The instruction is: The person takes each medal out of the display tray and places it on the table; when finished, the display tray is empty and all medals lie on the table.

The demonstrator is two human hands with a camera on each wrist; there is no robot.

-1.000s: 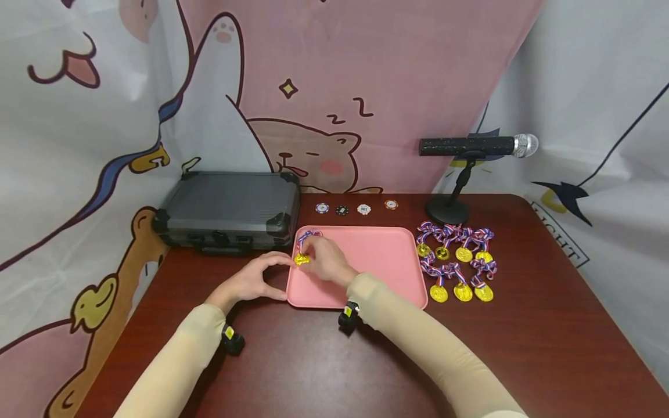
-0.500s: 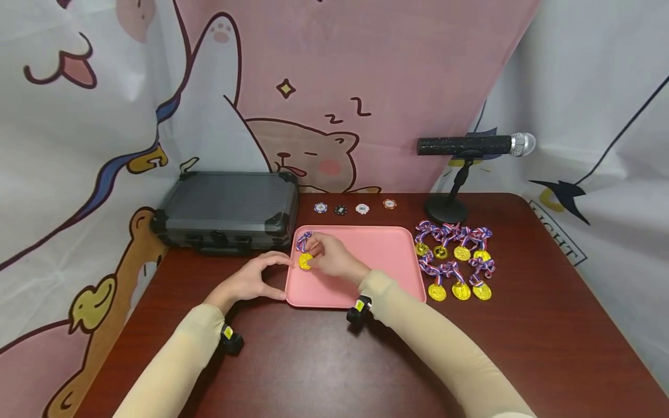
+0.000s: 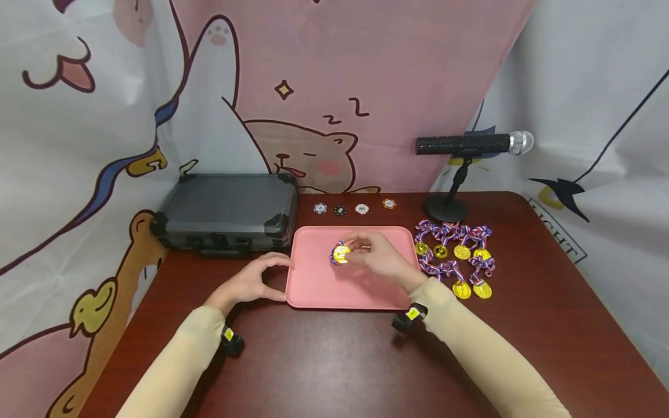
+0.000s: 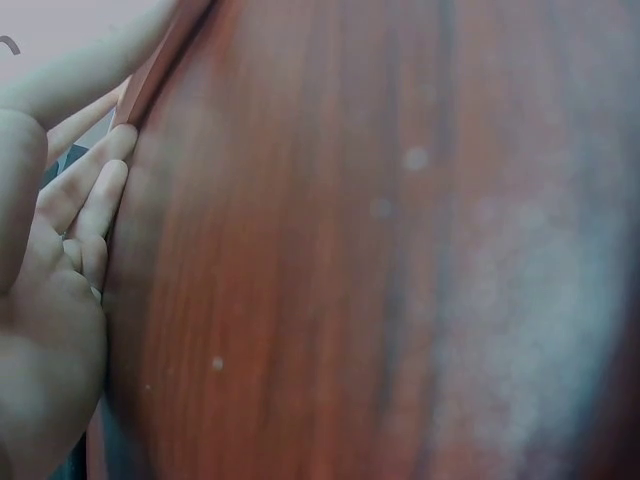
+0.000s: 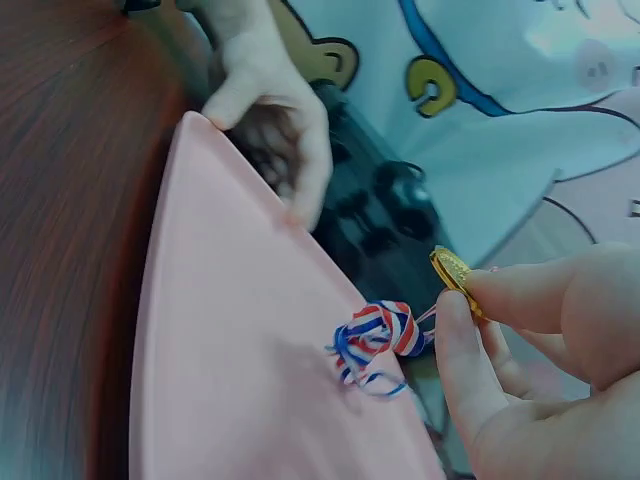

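Over the pink tray (image 3: pixel 319 287), my right hand (image 3: pixel 387 261) pinches a gold medal (image 3: pixel 341 255) between thumb and fingertips. In the right wrist view its red, white and blue ribbon (image 5: pixel 372 340) hangs bunched up below the medal, above the tray's surface. My left hand (image 3: pixel 251 281) is at the tray's left edge, thumb near the front corner and the other fingers further back along the rim. Its fingers (image 4: pixel 95 190) lie loosely extended beside the table in the left wrist view. Right of the tray lie several more gold medals (image 3: pixel 462 252) with bundled ribbons.
A black case (image 3: pixel 230 206) stands at the back left, behind my left hand. Several poker chips (image 3: pixel 362 209) lie in a row behind the tray. A microphone (image 3: pixel 465 144) on a desk stand (image 3: pixel 446 208) stands at the back right. Printed cloth hangs around the table.
My right hand has lifted the medal from the tray's left side and carried it rightward to above the tray's middle. My left hand stays at the tray's left edge.
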